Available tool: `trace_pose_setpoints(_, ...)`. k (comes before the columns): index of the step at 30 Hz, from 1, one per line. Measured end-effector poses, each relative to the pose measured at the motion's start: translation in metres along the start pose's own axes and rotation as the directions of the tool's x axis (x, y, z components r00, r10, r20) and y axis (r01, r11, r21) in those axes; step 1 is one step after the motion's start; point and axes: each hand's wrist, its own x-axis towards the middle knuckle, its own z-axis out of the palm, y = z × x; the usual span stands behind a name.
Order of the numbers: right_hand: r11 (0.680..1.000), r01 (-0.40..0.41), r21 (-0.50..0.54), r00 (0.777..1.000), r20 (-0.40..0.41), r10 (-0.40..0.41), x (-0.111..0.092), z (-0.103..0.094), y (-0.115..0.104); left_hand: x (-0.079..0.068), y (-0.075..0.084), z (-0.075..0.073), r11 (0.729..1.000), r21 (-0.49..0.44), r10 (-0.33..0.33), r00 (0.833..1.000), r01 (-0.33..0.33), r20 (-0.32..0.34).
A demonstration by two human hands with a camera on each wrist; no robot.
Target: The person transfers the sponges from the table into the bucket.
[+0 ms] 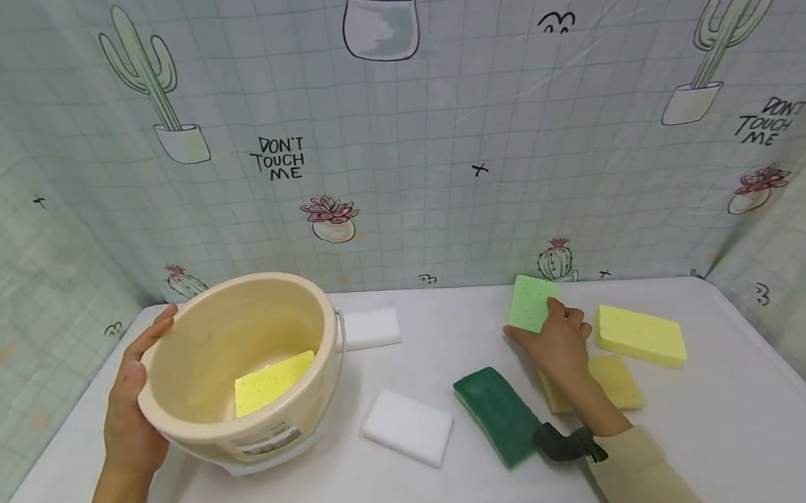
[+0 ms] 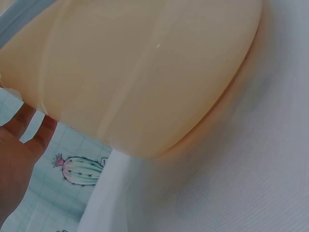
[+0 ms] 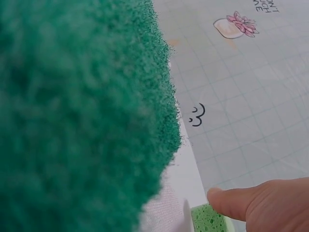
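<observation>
A cream bucket point(image 1: 237, 308) stands at the left of the white table, its mouth towards me. Inside it lies a yellow sponge point(image 1: 273, 384). My left hand point(image 1: 130, 415) holds the bucket by its left side, fingers up at the rim; in the left wrist view two fingers press against the bucket wall point(image 2: 145, 72). Towards the back right, my right hand point(image 1: 561, 345) grips a light green sponge point(image 1: 530, 302) between thumb and fingers. Only a corner of this green sponge point(image 3: 207, 220) shows beside the thumb in the right wrist view.
A dark green scouring pad point(image 1: 497, 416) lies near my right wrist. Two yellow sponges, one flat point(image 1: 618, 383) partly under my forearm and one farther right point(image 1: 640, 334), lie on the table point(image 1: 325, 502). One white sponge point(image 1: 409, 429) lies mid-table; another point(image 1: 372, 329) sits behind the bucket.
</observation>
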Motion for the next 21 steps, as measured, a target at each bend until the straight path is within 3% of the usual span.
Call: trace_pose_setpoints(21, 0.999, -0.028, -0.017, 0.999, -0.02, 0.028, 0.0016, 0.0029, 0.0038, -0.0021, -0.0015, 0.0009, 1.0, -0.024, -0.001, 1.0, 0.001, -0.012)
